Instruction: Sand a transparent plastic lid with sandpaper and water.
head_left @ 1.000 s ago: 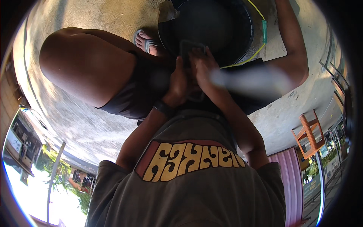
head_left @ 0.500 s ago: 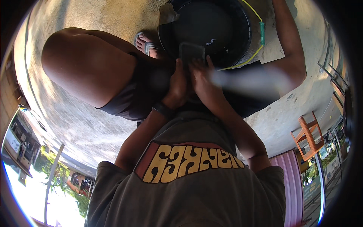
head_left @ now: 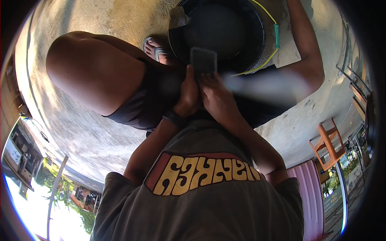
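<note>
A dark, see-through rectangular container [head_left: 204, 59] with a raised rim is held over the near edge of a black bucket [head_left: 257, 44]. My left hand [head_left: 189, 88] grips its left side near the bottom, thumb pointing away from me; the other fingers are hidden beneath. My right hand [head_left: 219, 96] lies with its fingertips bent over the container's near end, so both hands are close together in front of my lap. The bucket's inside is dark, and what it holds is hard to make out.
The bucket's yellow cord handle [head_left: 265, 63] with a green grip [head_left: 276, 36] hangs to its right. A brownish scrap [head_left: 178, 18] lies over its left rim. My sandalled foot [head_left: 155, 49] is left of it. An orange plastic stool [head_left: 329, 144] stands farther right on the concrete floor [head_left: 88, 132].
My right hand's fingers have drawn back toward me over the container, baring more of it. The pale shred seen in the bucket no longer shows.
</note>
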### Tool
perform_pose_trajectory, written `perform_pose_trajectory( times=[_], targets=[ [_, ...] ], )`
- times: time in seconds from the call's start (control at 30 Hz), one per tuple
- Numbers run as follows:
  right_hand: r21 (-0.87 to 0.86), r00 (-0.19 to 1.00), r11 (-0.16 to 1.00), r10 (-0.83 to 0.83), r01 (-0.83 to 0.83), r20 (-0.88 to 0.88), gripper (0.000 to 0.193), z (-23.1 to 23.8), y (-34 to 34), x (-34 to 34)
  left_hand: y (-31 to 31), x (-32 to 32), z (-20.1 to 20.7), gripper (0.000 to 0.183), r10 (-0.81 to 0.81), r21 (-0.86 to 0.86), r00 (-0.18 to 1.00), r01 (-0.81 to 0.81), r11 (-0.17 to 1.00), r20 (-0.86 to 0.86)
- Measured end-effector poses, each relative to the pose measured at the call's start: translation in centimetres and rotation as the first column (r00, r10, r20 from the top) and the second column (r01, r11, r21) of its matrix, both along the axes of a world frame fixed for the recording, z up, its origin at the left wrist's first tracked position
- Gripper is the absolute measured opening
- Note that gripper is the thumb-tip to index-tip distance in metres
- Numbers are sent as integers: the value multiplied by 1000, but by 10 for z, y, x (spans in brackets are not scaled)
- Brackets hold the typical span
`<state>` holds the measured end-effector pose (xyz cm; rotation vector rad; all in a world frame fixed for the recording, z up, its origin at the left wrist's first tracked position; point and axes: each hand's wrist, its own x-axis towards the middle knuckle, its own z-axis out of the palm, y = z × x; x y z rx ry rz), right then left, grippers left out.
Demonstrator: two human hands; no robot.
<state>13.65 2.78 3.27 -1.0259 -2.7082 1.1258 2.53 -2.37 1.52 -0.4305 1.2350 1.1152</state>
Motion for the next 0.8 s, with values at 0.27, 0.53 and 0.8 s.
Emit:
perform_pose_trajectory(
  times=[0.27, 0.53, 0.8],
  targets=[
    [54, 997, 997, -59, 61, -47, 35, -17, 12, -6, -1, -3, 0, 59, -81, -28, 985, 86, 996, 155],
    [-123, 989, 981, -145, 148, 34, 29, -19, 28, -13, 3, 2, 1, 67, 21, -64, 972, -6, 998, 235],
    [-64, 989, 988, -142, 140, -28, 30, -13, 21, -7, 9, -2, 11, 58, -129, -80, 975, 145, 986, 181]
  ],
)
